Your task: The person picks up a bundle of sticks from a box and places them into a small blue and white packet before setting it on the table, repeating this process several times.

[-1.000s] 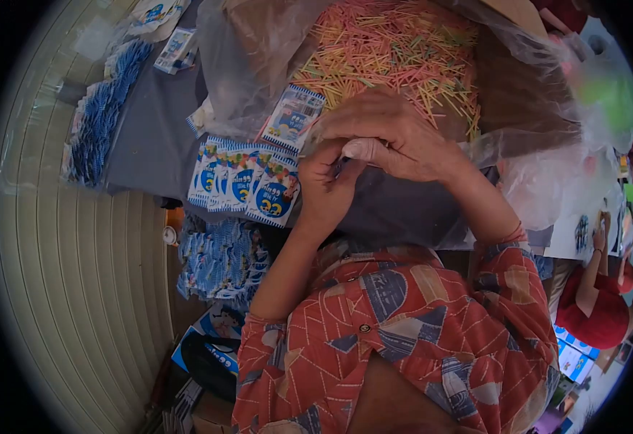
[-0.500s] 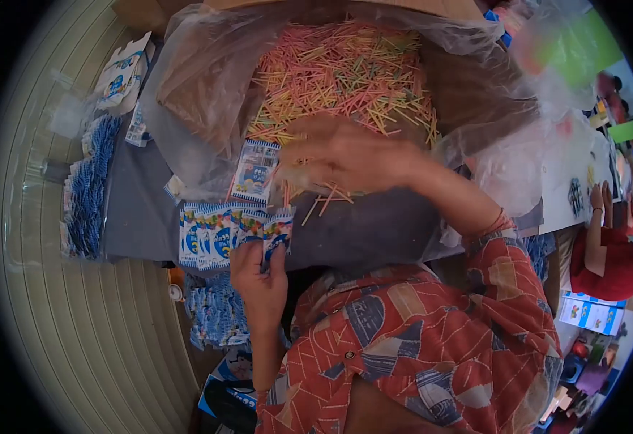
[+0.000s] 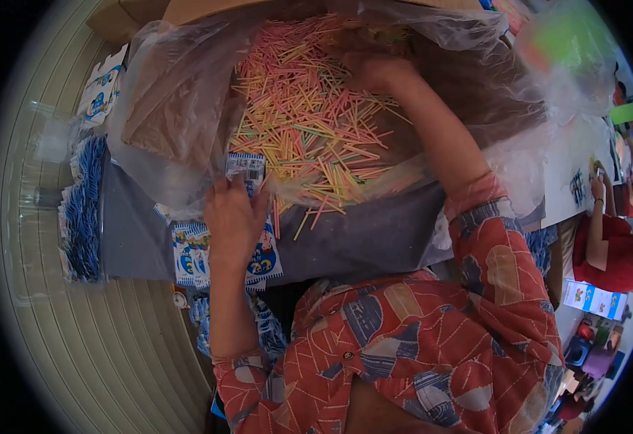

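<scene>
A heap of thin coloured sticks (image 3: 309, 108) fills a plastic-lined cardboard box (image 3: 186, 94) at the top. My right hand (image 3: 378, 72) reaches far into the heap, fingers curled down among the sticks; what it grips is hidden. My left hand (image 3: 233, 217) rests on the grey cloth (image 3: 360, 235), fingertips on a small printed packet (image 3: 246, 168) at the box's near edge. Under that hand lies a row of blue and white packets (image 3: 190, 253). A few loose sticks (image 3: 309, 213) lie on the cloth.
Bundles of blue packets (image 3: 81, 210) sit at the left on a ribbed pale floor (image 3: 114, 347). More packets (image 3: 103, 90) lie at the upper left. Another person in red (image 3: 609, 253) sits at the right beside printed sheets (image 3: 591, 296).
My right hand has gone from the box's near edge up into the stick heap. My left hand let go of the filled packet and moved up to the packet by the box.
</scene>
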A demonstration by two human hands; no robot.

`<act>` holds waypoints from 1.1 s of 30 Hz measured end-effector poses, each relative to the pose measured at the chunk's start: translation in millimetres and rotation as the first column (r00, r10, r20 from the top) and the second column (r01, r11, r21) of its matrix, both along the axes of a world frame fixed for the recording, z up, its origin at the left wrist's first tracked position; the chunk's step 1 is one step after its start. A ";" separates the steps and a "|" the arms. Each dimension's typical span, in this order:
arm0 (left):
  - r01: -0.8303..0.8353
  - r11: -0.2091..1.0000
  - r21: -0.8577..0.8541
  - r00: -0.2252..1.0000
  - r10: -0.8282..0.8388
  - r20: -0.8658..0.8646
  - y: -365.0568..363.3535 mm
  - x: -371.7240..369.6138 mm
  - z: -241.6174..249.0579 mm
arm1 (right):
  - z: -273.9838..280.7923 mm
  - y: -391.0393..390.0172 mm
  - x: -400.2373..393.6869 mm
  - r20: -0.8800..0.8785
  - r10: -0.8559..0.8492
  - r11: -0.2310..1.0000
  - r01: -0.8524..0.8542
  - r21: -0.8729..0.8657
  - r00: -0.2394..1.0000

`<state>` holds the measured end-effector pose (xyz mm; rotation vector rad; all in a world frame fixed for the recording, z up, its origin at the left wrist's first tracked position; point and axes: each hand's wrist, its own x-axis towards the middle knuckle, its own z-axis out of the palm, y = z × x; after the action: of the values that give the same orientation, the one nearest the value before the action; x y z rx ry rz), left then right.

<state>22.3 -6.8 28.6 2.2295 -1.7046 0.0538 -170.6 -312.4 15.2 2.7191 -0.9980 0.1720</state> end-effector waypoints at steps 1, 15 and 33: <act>0.013 0.996 0.086 1.000 -0.014 0.014 -5.9 1.1 -2.4 | -6.3 -24.7 -5.6 0.001 -0.005 1.000 0.005 0.010 1.000; 0.102 0.994 0.039 0.993 -0.104 0.053 -2.7 2.3 -4.7 | 27.5 6.7 14.9 0.132 -0.333 0.851 0.237 0.469 0.934; 0.068 0.991 -0.114 0.983 -0.086 -0.160 -1.6 -2.0 -5.9 | -10.2 -27.6 -1.8 0.567 -0.273 0.905 0.007 0.425 0.777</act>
<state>20.2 -8.4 22.7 2.0281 -1.6566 -0.0537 -172.4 -340.0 5.0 2.9905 -1.5603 0.9947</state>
